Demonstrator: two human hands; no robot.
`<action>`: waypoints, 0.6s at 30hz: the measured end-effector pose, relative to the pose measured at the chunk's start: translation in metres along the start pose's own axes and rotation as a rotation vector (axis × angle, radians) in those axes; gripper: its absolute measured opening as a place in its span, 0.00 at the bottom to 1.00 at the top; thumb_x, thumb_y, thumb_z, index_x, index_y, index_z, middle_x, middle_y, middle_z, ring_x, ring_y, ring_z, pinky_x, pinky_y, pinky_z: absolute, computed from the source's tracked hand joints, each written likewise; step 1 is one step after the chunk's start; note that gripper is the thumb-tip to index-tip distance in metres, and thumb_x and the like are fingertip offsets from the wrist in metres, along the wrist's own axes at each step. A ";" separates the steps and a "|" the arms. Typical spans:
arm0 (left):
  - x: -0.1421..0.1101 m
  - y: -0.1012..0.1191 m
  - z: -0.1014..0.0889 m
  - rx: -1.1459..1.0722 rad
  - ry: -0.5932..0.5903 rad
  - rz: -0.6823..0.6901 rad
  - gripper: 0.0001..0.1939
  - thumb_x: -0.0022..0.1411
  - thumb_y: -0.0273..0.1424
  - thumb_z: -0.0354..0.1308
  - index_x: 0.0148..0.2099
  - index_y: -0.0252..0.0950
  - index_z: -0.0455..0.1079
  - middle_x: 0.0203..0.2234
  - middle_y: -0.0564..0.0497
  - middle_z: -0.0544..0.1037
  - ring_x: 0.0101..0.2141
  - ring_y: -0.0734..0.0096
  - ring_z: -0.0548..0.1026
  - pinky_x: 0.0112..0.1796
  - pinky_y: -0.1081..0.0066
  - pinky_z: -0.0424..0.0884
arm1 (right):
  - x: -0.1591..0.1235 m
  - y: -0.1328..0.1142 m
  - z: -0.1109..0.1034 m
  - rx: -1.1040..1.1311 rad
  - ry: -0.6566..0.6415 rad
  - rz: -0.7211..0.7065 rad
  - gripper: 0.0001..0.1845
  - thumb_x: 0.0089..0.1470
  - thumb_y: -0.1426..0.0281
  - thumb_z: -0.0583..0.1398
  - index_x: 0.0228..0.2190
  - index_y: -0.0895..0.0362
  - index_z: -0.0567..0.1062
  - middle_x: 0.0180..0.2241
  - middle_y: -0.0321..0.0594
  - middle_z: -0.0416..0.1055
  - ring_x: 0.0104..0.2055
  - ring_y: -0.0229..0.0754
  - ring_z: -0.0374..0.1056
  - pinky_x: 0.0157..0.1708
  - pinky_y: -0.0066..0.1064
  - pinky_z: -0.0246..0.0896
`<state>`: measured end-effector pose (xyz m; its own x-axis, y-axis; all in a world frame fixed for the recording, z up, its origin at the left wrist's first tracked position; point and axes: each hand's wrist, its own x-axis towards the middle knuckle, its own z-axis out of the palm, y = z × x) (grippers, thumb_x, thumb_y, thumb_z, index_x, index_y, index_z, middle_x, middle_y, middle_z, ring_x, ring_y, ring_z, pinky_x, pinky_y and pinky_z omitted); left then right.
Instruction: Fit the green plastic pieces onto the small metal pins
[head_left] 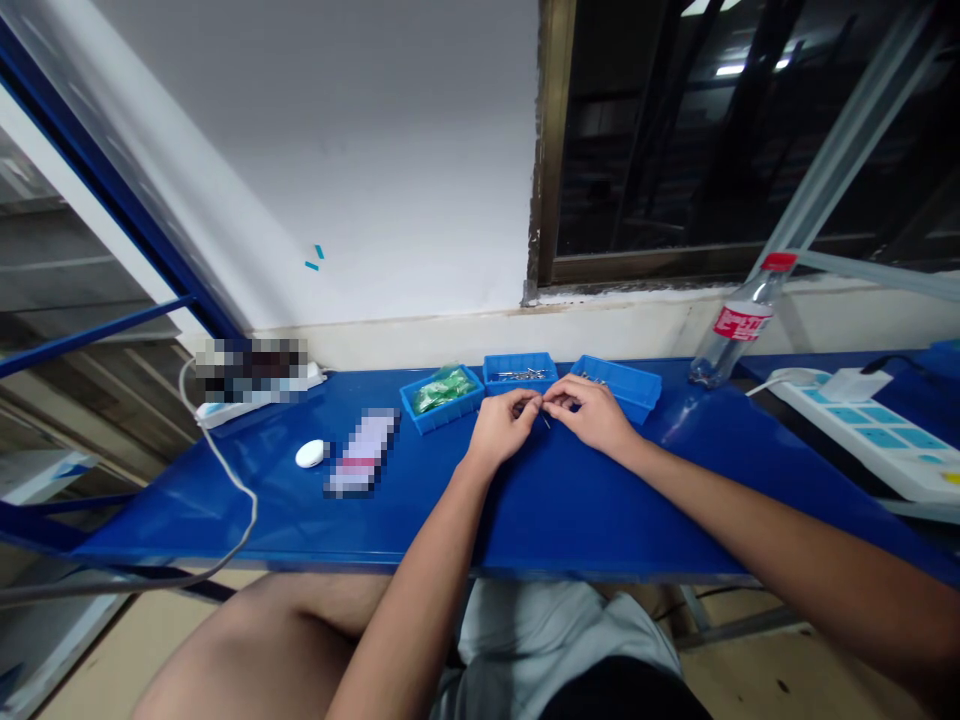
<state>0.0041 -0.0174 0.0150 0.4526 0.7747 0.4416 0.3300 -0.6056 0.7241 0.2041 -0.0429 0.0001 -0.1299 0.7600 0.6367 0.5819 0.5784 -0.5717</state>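
My left hand (507, 425) and my right hand (589, 410) meet fingertip to fingertip over the blue table (570, 520), both with fingers pinched. A thin, pin-like metal piece (547, 422) pokes down between them; which hand grips it I cannot tell, and its upper part is hidden by the fingers. Just behind the hands stands a blue bin (517, 362) with small silvery metal pieces (521, 376). Right of it, a second blue bin (634, 385) is partly covered by my right hand. On the left, another blue bin (442, 420) holds green plastic packaging (445, 390).
A clear bottle (739, 325) with a red cap stands at the back right, near a white power strip (877, 430). To the left lie a blurred-out flat object (364, 450), a white rounded case (310, 454) and a cable (244, 490) crossing the table edge.
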 end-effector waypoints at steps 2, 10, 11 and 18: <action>0.000 -0.002 0.001 -0.060 -0.008 -0.007 0.12 0.71 0.35 0.59 0.50 0.38 0.81 0.43 0.49 0.86 0.42 0.63 0.84 0.46 0.68 0.79 | 0.000 0.001 0.000 0.004 0.025 0.024 0.06 0.62 0.66 0.64 0.36 0.52 0.82 0.37 0.41 0.80 0.36 0.46 0.76 0.37 0.36 0.74; 0.005 -0.016 0.005 -0.239 0.047 -0.096 0.09 0.65 0.28 0.66 0.47 0.34 0.79 0.39 0.45 0.86 0.41 0.63 0.85 0.46 0.66 0.81 | -0.002 0.004 0.003 0.039 -0.016 0.055 0.09 0.62 0.66 0.63 0.42 0.52 0.83 0.40 0.41 0.83 0.39 0.48 0.81 0.43 0.39 0.79; 0.005 -0.017 0.006 -0.238 0.051 -0.097 0.09 0.64 0.27 0.66 0.47 0.35 0.79 0.39 0.46 0.86 0.40 0.64 0.85 0.46 0.66 0.81 | -0.002 0.004 0.004 0.050 -0.024 0.057 0.11 0.62 0.67 0.63 0.45 0.52 0.83 0.40 0.41 0.83 0.39 0.47 0.81 0.43 0.39 0.79; 0.003 -0.013 0.004 -0.172 0.072 -0.093 0.11 0.66 0.31 0.65 0.50 0.34 0.78 0.39 0.46 0.86 0.39 0.64 0.85 0.43 0.69 0.80 | -0.002 0.000 0.002 -0.060 -0.071 -0.036 0.15 0.62 0.72 0.59 0.48 0.52 0.82 0.39 0.42 0.81 0.35 0.44 0.77 0.39 0.38 0.77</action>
<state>0.0045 -0.0081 0.0053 0.3644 0.8408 0.4005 0.2191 -0.4953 0.8406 0.2025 -0.0434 -0.0024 -0.2072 0.7592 0.6169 0.6224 0.5889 -0.5156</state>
